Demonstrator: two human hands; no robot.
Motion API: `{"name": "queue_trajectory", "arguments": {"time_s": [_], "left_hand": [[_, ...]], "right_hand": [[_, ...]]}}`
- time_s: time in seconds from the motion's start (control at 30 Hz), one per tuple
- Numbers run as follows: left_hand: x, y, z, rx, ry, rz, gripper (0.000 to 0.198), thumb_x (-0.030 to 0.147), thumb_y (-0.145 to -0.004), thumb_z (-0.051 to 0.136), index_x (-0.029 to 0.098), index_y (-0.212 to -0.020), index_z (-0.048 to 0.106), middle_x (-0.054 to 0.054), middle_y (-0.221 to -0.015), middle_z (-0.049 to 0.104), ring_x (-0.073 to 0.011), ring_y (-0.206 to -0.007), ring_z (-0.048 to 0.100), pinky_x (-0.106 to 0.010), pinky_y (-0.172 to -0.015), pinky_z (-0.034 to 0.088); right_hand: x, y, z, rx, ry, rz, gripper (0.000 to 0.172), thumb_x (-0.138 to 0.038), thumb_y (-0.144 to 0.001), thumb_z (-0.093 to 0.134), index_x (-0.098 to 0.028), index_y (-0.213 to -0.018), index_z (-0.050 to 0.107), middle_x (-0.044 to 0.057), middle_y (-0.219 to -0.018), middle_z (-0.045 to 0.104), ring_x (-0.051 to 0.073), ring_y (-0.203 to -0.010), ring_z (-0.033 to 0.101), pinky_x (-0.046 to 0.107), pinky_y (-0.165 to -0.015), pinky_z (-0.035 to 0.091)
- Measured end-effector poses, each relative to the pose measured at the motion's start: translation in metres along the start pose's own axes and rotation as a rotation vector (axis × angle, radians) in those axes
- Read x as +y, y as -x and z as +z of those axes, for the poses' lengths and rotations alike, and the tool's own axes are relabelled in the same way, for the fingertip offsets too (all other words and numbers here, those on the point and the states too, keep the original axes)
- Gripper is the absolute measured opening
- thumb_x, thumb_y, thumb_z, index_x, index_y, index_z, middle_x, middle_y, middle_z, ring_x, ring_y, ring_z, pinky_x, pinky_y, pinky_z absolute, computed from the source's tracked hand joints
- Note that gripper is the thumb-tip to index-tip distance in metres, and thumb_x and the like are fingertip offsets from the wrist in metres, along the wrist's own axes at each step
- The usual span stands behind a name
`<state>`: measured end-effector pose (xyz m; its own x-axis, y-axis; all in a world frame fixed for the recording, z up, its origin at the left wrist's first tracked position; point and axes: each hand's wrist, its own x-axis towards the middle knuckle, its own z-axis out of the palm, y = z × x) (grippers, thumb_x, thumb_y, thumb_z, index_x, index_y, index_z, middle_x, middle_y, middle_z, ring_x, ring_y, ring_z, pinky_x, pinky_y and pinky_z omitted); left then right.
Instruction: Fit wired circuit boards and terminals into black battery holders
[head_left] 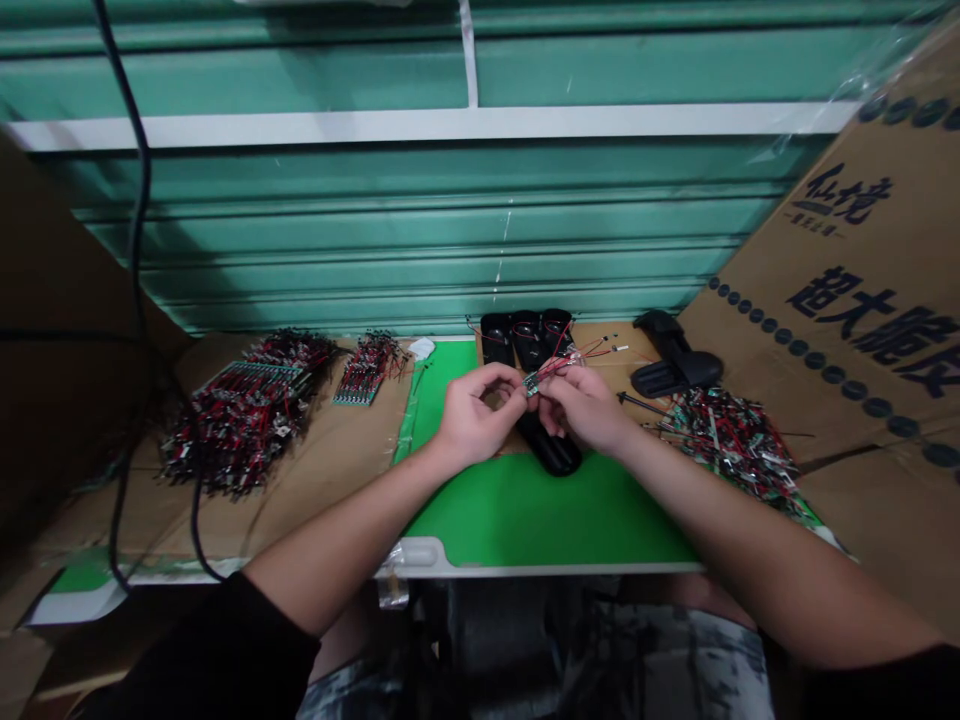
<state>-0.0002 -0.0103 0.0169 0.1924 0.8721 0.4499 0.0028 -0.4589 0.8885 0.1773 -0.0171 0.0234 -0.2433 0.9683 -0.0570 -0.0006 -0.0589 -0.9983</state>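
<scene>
A small green circuit board (531, 384) with red and black wires is pinched between both hands above the table. My left hand (486, 410) is closed, thumb and forefinger on the board's left side. On the other side my right hand (581, 402) is closed on the board and its wires, which fan out to the right. Beneath the hands lies a black plastic shell (555, 448), partly covered by them. Several black shells (527, 340) stand side by side just behind, with thin red wires on them.
Wired boards lie in a large heap (240, 420) and a smaller bunch (367, 370) on cardboard at left. Another pile (739, 445) lies right, near black plastic parts (676, 360). A black cable (139, 250) hangs at left; cardboard (885, 290) walls the right side.
</scene>
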Motion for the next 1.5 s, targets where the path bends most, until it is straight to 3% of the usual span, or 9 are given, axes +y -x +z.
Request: {"name": "queue_trajectory", "arguments": {"time_s": [0.13,0.33,0.6,0.83,1.0,1.13,1.33,1.4,1.5], "left_hand": [[-0.001,-0.002,-0.001,0.034,0.036,-0.02,0.014,0.031,-0.083,0.08,0.018,-0.085,0.073,-0.004,-0.079,0.073,-0.0165,-0.072,0.067,-0.03,-0.072,0.055],[-0.002,-0.003,-0.003,0.034,0.079,-0.018,0.021,0.036,-0.084,0.084,0.018,-0.089,0.074,-0.005,-0.083,0.075,-0.0167,-0.074,0.068,-0.03,-0.073,0.056],[-0.001,-0.008,-0.006,0.103,0.096,-0.062,0.026,0.04,-0.081,0.087,0.018,-0.087,0.074,-0.002,-0.074,0.07,-0.014,-0.064,0.061,-0.027,-0.062,0.049],[-0.001,-0.035,-0.036,0.272,0.419,-0.161,0.017,0.028,-0.074,0.079,0.022,-0.08,0.065,0.001,-0.066,0.064,-0.0148,-0.062,0.063,-0.026,-0.06,0.048],[-0.006,-0.049,-0.066,0.302,0.539,-0.239,0.016,0.023,-0.058,0.066,0.022,-0.068,0.054,-0.002,-0.074,0.069,-0.0155,-0.06,0.064,-0.025,-0.055,0.047],[-0.016,-0.055,-0.086,0.094,0.449,-0.248,0.01,0.025,-0.049,0.056,0.022,-0.057,0.051,-0.005,-0.058,0.062,-0.0168,-0.042,0.053,-0.028,-0.041,0.039],[-0.026,-0.049,-0.088,-0.576,0.012,-0.492,0.005,0.025,-0.049,0.056,0.023,-0.048,0.051,-0.004,-0.047,0.056,-0.0158,-0.035,0.044,-0.027,-0.038,0.025],[-0.023,-0.044,-0.083,-0.68,-0.242,-0.369,0.011,0.023,-0.055,0.058,0.022,-0.047,0.051,0.002,-0.043,0.045,-0.0128,-0.039,0.04,-0.026,-0.043,0.023],[-0.017,-0.038,-0.074,-0.672,-0.577,-0.135,0.02,0.021,-0.065,0.063,0.021,-0.048,0.052,0.006,-0.044,0.037,-0.0102,-0.045,0.032,-0.028,-0.05,0.02]], "right_hand": [[-0.005,0.0,-0.002,-0.017,-0.043,0.049,0.018,-0.037,-0.071,0.066,-0.02,-0.073,0.063,0.003,-0.062,0.071,0.011,-0.038,0.054,0.021,-0.034,0.038],[-0.008,0.003,-0.005,-0.001,0.021,0.044,0.017,-0.031,-0.067,0.069,-0.024,-0.074,0.055,-0.004,-0.051,0.061,0.012,-0.036,0.052,0.02,-0.033,0.04],[-0.006,0.001,-0.005,0.021,0.061,0.016,0.027,-0.027,-0.066,0.072,-0.022,-0.091,0.061,-0.005,-0.065,0.068,0.011,-0.04,0.055,0.019,-0.034,0.04],[-0.003,-0.005,-0.017,0.084,0.203,-0.144,0.007,-0.026,-0.07,0.064,-0.021,-0.075,0.064,-0.001,-0.061,0.065,0.011,-0.048,0.053,0.022,-0.045,0.038],[-0.006,-0.006,-0.024,0.194,0.163,-0.262,0.011,-0.03,-0.074,0.059,-0.021,-0.071,0.063,-0.001,-0.058,0.061,0.011,-0.047,0.049,0.024,-0.047,0.035],[-0.006,-0.007,-0.025,0.273,0.063,-0.293,0.009,-0.029,-0.077,0.063,-0.021,-0.079,0.063,-0.003,-0.062,0.062,0.009,-0.045,0.048,0.023,-0.046,0.033],[0.0,-0.009,-0.022,0.135,-0.034,-0.273,0.02,-0.031,-0.082,0.069,-0.023,-0.091,0.054,-0.004,-0.073,0.067,0.008,-0.045,0.05,0.022,-0.045,0.034],[0.003,-0.01,-0.021,0.075,-0.048,-0.269,0.023,-0.032,-0.085,0.07,-0.024,-0.093,0.05,-0.005,-0.076,0.068,0.008,-0.046,0.051,0.022,-0.045,0.034],[0.007,-0.01,-0.019,0.02,-0.037,-0.277,0.03,-0.038,-0.09,0.073,-0.025,-0.096,0.047,-0.005,-0.081,0.067,0.008,-0.048,0.053,0.021,-0.043,0.034]]}}
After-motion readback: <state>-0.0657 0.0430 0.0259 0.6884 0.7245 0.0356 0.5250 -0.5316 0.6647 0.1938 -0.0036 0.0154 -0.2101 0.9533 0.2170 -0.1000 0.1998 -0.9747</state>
